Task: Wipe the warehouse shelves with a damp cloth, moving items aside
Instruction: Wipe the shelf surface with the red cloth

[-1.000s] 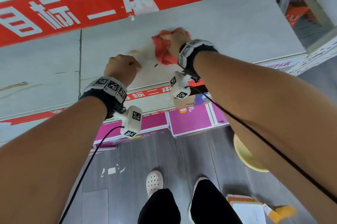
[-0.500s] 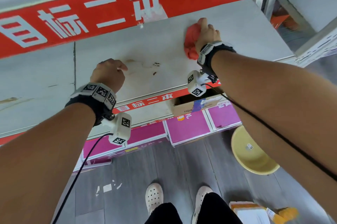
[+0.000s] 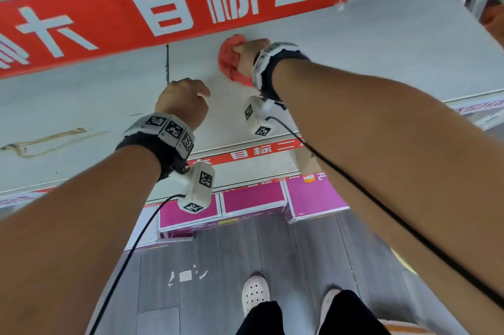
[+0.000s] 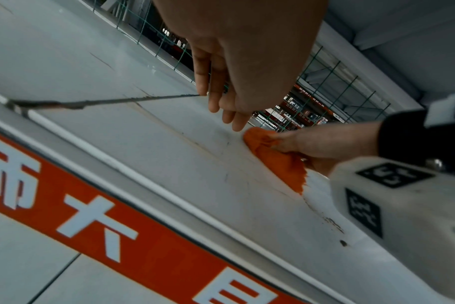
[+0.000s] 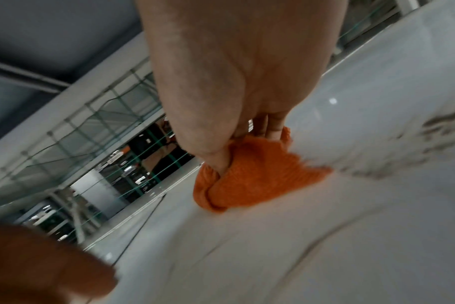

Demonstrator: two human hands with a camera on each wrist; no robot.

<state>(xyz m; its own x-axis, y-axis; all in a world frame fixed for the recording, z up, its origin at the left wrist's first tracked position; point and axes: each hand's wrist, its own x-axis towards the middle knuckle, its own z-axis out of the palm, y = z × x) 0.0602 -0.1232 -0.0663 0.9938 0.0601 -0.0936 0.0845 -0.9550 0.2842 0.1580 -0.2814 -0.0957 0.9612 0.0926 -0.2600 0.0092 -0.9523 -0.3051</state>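
The grey shelf board lies at chest height. My right hand grips a bunched orange-red cloth and presses it on the board near its back edge, just under the red banner. The right wrist view shows thumb and fingers pinching the cloth against the shelf. My left hand holds nothing and rests on the board left of the cloth, close to a seam. In the left wrist view its fingertips touch the shelf where the seam ends, with the cloth beyond.
A red banner with white characters runs along the shelf above. A dark seam splits the board, and a brownish streak marks its left part. Magenta boxes sit on the bottom level. Green wire mesh backs the shelf. Grey smudges lie right of the cloth.
My right hand has swept the cloth from the right back to the left and towards the rear edge. My left hand has slid left, closer to the seam.
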